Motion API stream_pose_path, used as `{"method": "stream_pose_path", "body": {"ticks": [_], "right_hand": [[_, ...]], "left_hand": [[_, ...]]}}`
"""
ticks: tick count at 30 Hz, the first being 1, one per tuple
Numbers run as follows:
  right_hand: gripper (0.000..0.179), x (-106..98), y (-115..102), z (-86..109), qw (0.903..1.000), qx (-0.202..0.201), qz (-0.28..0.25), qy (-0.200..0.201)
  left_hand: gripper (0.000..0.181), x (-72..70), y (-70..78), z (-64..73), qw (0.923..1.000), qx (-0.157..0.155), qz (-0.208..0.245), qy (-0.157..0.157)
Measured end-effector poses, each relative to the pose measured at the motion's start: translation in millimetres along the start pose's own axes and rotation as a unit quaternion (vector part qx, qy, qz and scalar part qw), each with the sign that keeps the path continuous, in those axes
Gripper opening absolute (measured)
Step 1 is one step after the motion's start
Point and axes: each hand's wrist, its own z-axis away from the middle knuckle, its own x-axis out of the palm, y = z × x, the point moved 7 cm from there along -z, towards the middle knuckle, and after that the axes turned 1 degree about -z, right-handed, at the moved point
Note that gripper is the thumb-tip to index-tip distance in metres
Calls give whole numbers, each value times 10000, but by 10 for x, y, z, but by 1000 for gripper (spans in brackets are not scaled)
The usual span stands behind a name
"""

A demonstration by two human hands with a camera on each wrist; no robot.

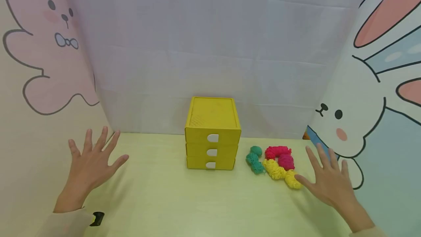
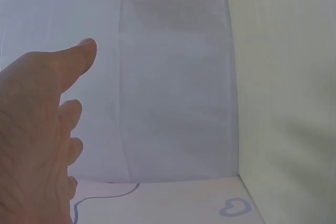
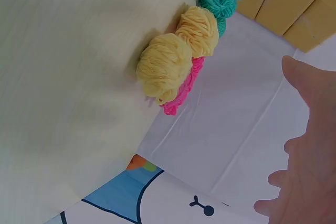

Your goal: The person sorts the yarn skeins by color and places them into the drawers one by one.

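Observation:
My left hand hovers over the left side of the table, fingers spread and holding nothing. On the right, my right hand is likewise spread, its thumb overlapping the edge of the yellow yarn in the head view. Green yarn lies to the left of the yellow, and pink-red yarn sits behind it. In the right wrist view the yellow yarn appears as two bunched lumps, well apart from the hand. A yellow three-drawer box with white pull tabs stands at the back centre, its drawers closed.
The pale yellow table meets a white cloth backdrop behind the box. Side panels bear a pink cartoon bear on the left and a white rabbit on the right. A black band shows at the left sleeve.

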Motion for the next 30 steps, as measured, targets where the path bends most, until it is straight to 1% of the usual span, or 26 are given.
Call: {"method": "stream_pose_path", "body": {"ticks": [5, 13, 18, 22, 24, 26, 30], "right_hand": [[108, -2, -89, -63, 9999, -84, -63, -57], [105, 4, -241, -138, 9987, 25, -384, -332], [103, 37, -366, -196, 9980, 30, -417, -480], [99, 69, -455, -258, 9963, 18, -679, -521], [98, 95, -499, -281, 9944, 28, -890, -577], [97, 123, -550, -297, 9918, 33, -1097, -656], [96, 148, -668, -330, 9849, 76, -1525, -820]], "left_hand": [[92, 11, 31, -30, 10000, 26, 33, -9], [89, 23, 79, -95, 9998, 27, 207, -78], [88, 30, 165, -158, 9992, 72, 382, -119], [87, 54, 255, -228, 9982, 111, 576, -136], [87, 75, 295, -261, 9976, 121, 650, -205], [88, 102, 326, -289, 9963, 88, 788, -339], [88, 159, 395, -359, 9916, 47, 1135, -614]]}}
